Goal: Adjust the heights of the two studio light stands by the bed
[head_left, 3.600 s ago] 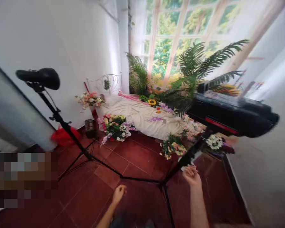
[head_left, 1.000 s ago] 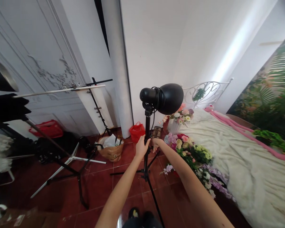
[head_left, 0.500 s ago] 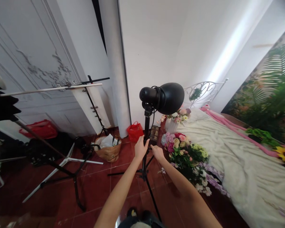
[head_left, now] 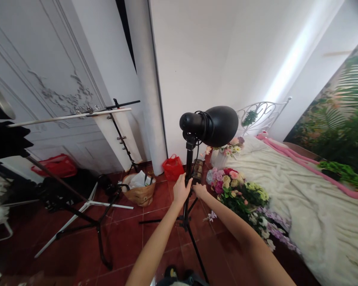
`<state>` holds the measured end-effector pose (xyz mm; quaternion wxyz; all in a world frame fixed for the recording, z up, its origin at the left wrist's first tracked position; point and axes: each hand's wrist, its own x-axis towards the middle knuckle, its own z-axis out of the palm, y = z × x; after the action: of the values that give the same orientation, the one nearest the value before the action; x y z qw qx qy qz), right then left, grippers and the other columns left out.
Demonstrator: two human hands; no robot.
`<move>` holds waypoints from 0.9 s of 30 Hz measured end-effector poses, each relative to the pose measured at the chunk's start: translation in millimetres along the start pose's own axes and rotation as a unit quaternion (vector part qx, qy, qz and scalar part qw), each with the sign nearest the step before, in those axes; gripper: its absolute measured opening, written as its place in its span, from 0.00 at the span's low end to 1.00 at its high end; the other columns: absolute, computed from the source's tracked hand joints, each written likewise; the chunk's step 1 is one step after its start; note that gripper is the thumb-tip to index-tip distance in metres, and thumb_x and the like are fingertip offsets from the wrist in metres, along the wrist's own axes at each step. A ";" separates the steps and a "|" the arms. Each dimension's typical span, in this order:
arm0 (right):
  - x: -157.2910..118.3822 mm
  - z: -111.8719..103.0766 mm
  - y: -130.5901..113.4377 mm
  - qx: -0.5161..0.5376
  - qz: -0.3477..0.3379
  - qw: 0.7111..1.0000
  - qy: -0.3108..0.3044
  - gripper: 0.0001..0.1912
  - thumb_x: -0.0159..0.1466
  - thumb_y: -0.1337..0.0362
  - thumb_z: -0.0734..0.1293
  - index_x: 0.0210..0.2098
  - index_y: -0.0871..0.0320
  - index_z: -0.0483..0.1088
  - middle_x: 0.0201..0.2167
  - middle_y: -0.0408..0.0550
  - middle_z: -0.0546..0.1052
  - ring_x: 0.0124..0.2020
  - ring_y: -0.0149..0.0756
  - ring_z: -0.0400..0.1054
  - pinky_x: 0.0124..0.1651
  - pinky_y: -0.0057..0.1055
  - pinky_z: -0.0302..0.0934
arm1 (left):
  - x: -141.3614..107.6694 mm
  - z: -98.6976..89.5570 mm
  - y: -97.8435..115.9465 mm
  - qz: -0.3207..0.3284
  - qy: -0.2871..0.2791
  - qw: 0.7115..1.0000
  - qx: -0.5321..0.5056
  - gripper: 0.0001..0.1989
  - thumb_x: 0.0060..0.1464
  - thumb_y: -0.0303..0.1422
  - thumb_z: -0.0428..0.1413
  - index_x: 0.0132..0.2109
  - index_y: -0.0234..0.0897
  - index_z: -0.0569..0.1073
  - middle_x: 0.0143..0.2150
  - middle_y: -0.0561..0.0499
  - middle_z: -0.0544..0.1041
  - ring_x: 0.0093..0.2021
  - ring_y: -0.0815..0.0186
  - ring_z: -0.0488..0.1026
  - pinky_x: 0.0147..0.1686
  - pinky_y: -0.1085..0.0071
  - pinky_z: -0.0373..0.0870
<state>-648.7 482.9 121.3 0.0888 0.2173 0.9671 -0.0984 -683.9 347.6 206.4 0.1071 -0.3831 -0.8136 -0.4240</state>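
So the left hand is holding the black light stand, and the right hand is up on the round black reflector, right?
Not quite: the right hand isn't on the round black reflector. The head view shows it lower down, at the stand, near the left hand. The left hand is indeed holding the black light stand.

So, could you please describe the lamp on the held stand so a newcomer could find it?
From the bed at right, go left past the flowers to the stand in the left hand. The lamp tops it: black, cable looped around it, wholly in view, unlike the reflector cut by the left edge.
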 end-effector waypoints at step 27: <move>7.1 -13.5 15.3 0.062 -0.103 0.991 0.051 0.13 0.51 0.71 0.65 0.37 0.62 0.74 0.40 0.56 0.76 0.42 0.44 0.69 0.49 0.34 0.59 | -1.7 -0.6 -4.6 0.008 0.014 1.000 -0.001 0.21 0.57 0.42 0.45 0.54 0.39 0.62 0.50 0.44 0.70 0.51 0.60 0.68 0.48 0.65 0.68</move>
<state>-650.0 502.4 130.5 0.0148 0.1263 0.9796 -0.1554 -686.1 344.7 203.1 0.1212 -0.3835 -0.8088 -0.4292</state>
